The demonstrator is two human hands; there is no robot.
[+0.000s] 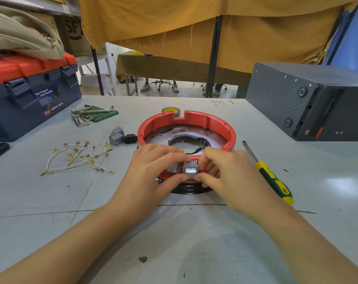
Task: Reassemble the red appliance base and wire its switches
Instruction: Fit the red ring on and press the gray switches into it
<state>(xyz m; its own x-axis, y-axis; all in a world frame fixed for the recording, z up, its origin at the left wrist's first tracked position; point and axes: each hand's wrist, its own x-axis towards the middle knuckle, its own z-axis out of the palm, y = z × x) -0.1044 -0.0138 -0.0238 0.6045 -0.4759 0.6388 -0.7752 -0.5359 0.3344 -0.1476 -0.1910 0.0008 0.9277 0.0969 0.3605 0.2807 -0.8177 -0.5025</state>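
Hands at near rim of red base (215, 121) on table (194, 232), left hand (153, 171) and right hand (221, 173) both pinching grey switch (190, 170), loose wires (79, 158) lying left, screwdriver (270, 175) lying right.

2 bare forearms, left hand (153, 171), right hand (225, 177) (no sleeves, gloves)

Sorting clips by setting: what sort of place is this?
Probably a workshop or repair bench: a toolbox and hex keys lie on the grey worktable, with loose terminal wires and a screwdriver beside the red base.
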